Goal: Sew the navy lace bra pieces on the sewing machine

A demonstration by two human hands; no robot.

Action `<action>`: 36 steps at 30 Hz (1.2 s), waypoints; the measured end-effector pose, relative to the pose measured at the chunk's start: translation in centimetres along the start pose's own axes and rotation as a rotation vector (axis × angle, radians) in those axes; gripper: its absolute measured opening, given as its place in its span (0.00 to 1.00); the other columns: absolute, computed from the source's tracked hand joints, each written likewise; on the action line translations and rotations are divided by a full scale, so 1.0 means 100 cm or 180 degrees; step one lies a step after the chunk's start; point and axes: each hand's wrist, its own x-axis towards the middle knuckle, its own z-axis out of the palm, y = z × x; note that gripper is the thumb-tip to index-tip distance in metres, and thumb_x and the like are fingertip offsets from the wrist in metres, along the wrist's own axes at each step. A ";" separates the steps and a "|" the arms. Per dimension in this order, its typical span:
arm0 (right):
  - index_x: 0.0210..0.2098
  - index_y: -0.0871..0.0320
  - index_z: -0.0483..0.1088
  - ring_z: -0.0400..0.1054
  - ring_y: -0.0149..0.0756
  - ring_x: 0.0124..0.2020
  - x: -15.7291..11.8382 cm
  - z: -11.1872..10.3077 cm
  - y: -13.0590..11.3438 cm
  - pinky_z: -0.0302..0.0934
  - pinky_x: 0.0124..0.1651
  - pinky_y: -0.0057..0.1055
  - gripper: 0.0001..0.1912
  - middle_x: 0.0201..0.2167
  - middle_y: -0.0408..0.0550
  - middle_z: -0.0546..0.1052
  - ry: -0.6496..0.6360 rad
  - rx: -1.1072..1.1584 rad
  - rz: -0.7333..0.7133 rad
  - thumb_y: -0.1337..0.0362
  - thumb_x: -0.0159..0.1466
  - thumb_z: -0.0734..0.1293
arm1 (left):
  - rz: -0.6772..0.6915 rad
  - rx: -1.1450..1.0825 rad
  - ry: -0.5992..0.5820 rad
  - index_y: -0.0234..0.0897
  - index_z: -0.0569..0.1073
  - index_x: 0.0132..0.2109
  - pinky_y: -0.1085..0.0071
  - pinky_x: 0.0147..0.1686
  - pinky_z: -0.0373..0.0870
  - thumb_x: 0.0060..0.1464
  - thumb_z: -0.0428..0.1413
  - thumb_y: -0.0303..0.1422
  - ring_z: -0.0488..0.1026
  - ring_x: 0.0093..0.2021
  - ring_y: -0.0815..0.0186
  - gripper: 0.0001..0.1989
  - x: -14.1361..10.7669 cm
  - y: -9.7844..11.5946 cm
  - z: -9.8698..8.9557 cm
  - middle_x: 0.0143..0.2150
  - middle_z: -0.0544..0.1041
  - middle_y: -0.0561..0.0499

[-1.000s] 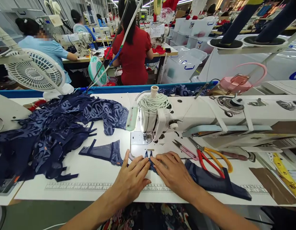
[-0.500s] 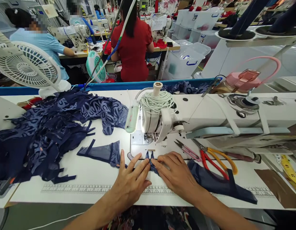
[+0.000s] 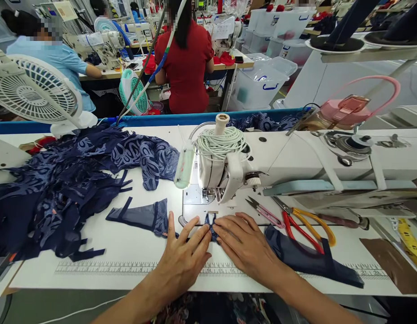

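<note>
Head view, from the left: a white fan [image 3: 39, 90] is leaning over the back left corner of the white table [image 3: 134, 249], and a heap of navy cloth [image 3: 60, 193] is covering the table's left side. Right of the heap, a sheer navy strip [image 3: 141, 216] is lying with its narrow end pointing toward the left edge and its wide end reaching the left hand [image 3: 184, 252]. That hand is spreading its fingers flat, unclenched, with the fingertips pressing on a small navy piece [image 3: 213, 229] near the middle of the front edge. A sewing machine [image 3: 225, 175] is standing just behind the piece, blocking the way to the back edge. The piece is pointing its two narrow prongs at the machine, its long axis running from front to back. The right hand [image 3: 244, 243] is lying over the piece's right side, unclenched, fingers close together and pressing; its thumb is hidden. Farther right, pink snips [image 3: 267, 215] and red-and-orange scissors [image 3: 306, 227] are crowding the space behind a second navy strip [image 3: 306, 258], which is slanting toward the front right corner. The hands are hiding whether the strips are joining the piece.
</note>
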 end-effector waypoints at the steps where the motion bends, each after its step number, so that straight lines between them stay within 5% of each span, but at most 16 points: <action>1: 0.51 0.58 0.70 0.67 0.39 0.52 0.000 0.000 0.000 0.54 0.59 0.42 0.14 0.48 0.50 0.76 -0.0022 0.0017 -0.0003 0.70 0.68 0.60 | -0.0003 0.0020 -0.0017 0.37 0.70 0.57 0.35 0.65 0.24 0.64 0.52 0.35 0.61 0.64 0.54 0.17 0.000 0.000 0.000 0.58 0.74 0.48; 14: 0.52 0.57 0.70 0.66 0.41 0.54 -0.002 0.005 0.001 0.50 0.64 0.48 0.16 0.52 0.51 0.75 -0.0065 0.0053 0.0043 0.71 0.66 0.60 | -0.0031 -0.0029 -0.0246 0.39 0.69 0.56 0.35 0.64 0.24 0.64 0.50 0.35 0.57 0.66 0.52 0.15 0.001 -0.003 0.000 0.62 0.70 0.49; 17: 0.51 0.57 0.70 0.66 0.41 0.54 -0.002 0.004 0.001 0.50 0.64 0.48 0.15 0.51 0.51 0.75 -0.0051 0.0079 0.0037 0.71 0.66 0.61 | -0.0160 -0.0239 -0.0297 0.40 0.68 0.55 0.35 0.64 0.32 0.65 0.49 0.33 0.57 0.65 0.52 0.14 0.006 -0.001 -0.008 0.60 0.71 0.48; 21: 0.50 0.57 0.71 0.67 0.42 0.51 -0.002 0.003 0.001 0.52 0.62 0.48 0.14 0.47 0.52 0.75 -0.0009 0.0085 0.0104 0.71 0.66 0.61 | -0.0994 -0.0437 -0.0253 0.37 0.69 0.48 0.49 0.50 0.65 0.64 0.49 0.30 0.68 0.49 0.54 0.08 0.018 0.005 -0.013 0.47 0.73 0.45; 23: 0.50 0.57 0.71 0.67 0.42 0.48 -0.003 0.003 0.001 0.55 0.60 0.49 0.15 0.45 0.52 0.75 0.0055 0.0064 0.0127 0.71 0.65 0.62 | -0.1357 -0.0464 -0.0220 0.36 0.69 0.42 0.56 0.40 0.67 0.62 0.52 0.30 0.67 0.41 0.57 0.03 0.023 0.007 -0.010 0.40 0.71 0.46; 27: 0.50 0.56 0.71 0.66 0.42 0.44 -0.006 0.001 0.001 0.59 0.55 0.48 0.16 0.42 0.52 0.74 0.0203 0.0107 0.0113 0.70 0.64 0.62 | -0.1408 -0.0608 -0.0181 0.38 0.66 0.35 0.61 0.37 0.62 0.59 0.52 0.26 0.65 0.38 0.59 0.04 0.026 0.007 0.001 0.37 0.69 0.49; 33: 0.61 0.51 0.59 0.68 0.39 0.46 -0.006 0.001 0.001 0.64 0.50 0.40 0.25 0.46 0.49 0.74 0.0295 0.1518 0.1062 0.65 0.65 0.64 | -0.1321 -0.1052 0.0059 0.39 0.63 0.35 0.63 0.38 0.58 0.61 0.48 0.24 0.65 0.38 0.60 0.07 0.017 0.012 -0.001 0.35 0.69 0.51; 36: 0.58 0.50 0.61 0.68 0.33 0.37 0.000 0.002 -0.007 0.66 0.43 0.33 0.23 0.37 0.43 0.72 0.0114 0.2523 0.1599 0.63 0.63 0.65 | -0.1449 -0.1554 0.0147 0.39 0.63 0.36 0.64 0.41 0.59 0.63 0.47 0.27 0.66 0.38 0.62 0.06 0.015 0.017 -0.007 0.35 0.70 0.52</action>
